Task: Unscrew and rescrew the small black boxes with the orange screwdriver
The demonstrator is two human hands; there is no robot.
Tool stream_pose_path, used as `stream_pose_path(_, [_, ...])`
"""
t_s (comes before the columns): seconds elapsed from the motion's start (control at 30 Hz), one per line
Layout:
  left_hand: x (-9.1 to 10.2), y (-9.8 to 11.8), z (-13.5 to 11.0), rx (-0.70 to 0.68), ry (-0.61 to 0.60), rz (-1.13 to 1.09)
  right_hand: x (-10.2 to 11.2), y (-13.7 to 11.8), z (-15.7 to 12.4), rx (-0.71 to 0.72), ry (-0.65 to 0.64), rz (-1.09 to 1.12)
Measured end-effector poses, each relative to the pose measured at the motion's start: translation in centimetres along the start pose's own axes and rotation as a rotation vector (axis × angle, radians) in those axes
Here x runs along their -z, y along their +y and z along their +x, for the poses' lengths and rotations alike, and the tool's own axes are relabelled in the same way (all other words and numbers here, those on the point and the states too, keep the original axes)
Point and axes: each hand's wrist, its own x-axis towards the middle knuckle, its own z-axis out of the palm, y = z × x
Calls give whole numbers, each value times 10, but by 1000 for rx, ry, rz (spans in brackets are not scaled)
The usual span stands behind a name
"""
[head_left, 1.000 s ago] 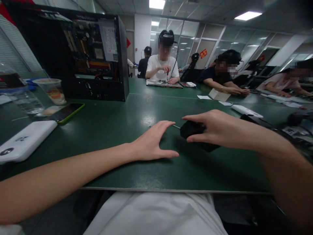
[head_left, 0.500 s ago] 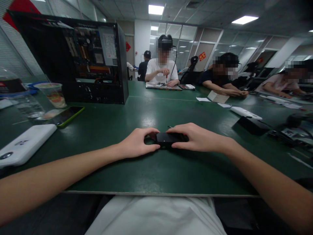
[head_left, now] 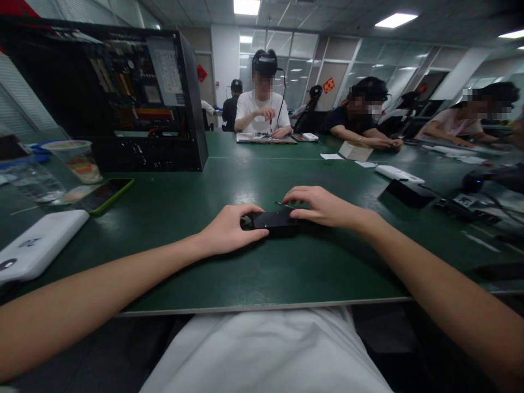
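The black device [head_left: 272, 221] lies flat on the bench [head_left: 286, 273] at 12 o'clock. The left hand [head_left: 229, 230] pinches its 9 o'clock end, fingers curled. The right hand [head_left: 323, 208] arches over its 3 o'clock end, fingers loosely spread; whether they grip, I cannot tell. Risk: a sideways push could skid it on the smooth bench onto the thin pin [head_left: 284, 205] at its 1 o'clock.

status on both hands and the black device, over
Left hand pinches black device at its left end. Right hand open, thumb at its right end. Device flat on green table. Thin pin beyond it.
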Motion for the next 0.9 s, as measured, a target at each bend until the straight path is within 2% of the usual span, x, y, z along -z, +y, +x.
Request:
stream_pose_path(0.1, [1, 3, 0, 14, 5, -1, 10, 18, -7, -123, -45, -97])
stream_pose_path(0.2, [2, 5, 1, 32, -5, -19, 15, 26, -14, -245, -248, -83])
stream_pose_path(0.27, [2, 4, 2, 35, -8, -30, 16, 27, -16, -274, -323, -61])
stream_pose_path(0.3, [2, 4, 2, 31, -10, -33, 16, 26, -16, -263, -316, -69])
stream_pose_path(0.43, [0, -1, 3, 2, -15, -27, 12, 18, -10, -161, -113, -144])
stream_pose_path(0.5, [0, -3, 3, -10, -15, -22, 10, 12, -7, -140, 11, -102])
stream_pose_path(0.73, [2, 0, 1, -7, -39, -20, 11, -3, -4, -255, 456, 162])
stream_pose_path(0.83, [0, -3, 2, -12, -50, -86, 11, -8, -1, -273, 638, 376])
stream_pose_path(0.9, [-2, -10, 5, -11, -12, -177, 9, -13, 1, -248, 729, 502])
